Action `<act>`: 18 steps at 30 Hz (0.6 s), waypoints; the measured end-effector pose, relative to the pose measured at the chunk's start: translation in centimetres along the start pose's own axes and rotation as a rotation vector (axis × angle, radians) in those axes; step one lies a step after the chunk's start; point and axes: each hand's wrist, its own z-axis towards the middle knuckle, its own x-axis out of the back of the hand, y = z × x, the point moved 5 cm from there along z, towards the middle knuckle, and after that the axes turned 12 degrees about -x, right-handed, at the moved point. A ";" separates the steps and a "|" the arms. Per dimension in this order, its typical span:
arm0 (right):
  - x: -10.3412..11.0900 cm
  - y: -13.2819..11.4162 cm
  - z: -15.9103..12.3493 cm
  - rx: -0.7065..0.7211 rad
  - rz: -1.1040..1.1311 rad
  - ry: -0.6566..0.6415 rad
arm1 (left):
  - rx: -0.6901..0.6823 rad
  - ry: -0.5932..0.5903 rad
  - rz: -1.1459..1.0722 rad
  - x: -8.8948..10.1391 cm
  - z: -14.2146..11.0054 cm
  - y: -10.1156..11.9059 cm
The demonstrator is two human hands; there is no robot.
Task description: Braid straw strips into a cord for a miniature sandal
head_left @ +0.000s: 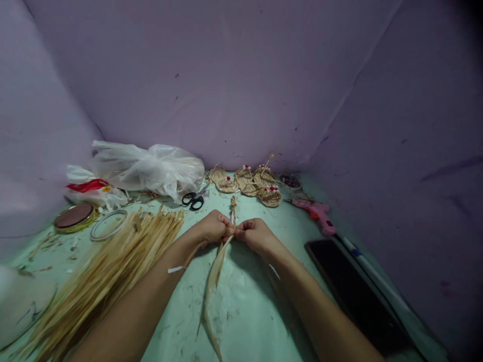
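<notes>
My left hand [218, 226] and my right hand [253, 233] meet at the middle of the table, both pinching a braid of dried plant fibre [233, 205]. Its plaited end points away from me. Loose flat strips [213, 281] of the same braid trail toward me between my forearms. Fingertips of both hands nearly touch, and they hide the spot where plait and loose strips join. A pile of dry fibre strips [124, 261] lies beside my left forearm. Beyond my left hand are black-handled scissors [195, 200].
Several woven pieces with red and white beads [245, 182] lie near the back wall. White plastic bags [151, 168], a round tin [75, 217] and a tape ring [109, 224] are at left. A pink glue gun [315, 211] and a black phone-like slab [354, 291] are at right.
</notes>
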 end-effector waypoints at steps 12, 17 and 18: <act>-0.5 1.0 0.2 -0.042 0.250 0.032 | -0.025 0.043 0.746 0.9 -0.9 1.8; -0.5 0.9 -0.2 -0.056 0.372 -0.029 | 0.092 0.184 0.759 -0.1 -2.4 3.9; -0.5 1.0 -0.3 -0.055 0.408 -0.044 | 0.098 0.188 0.705 -0.8 -2.7 4.1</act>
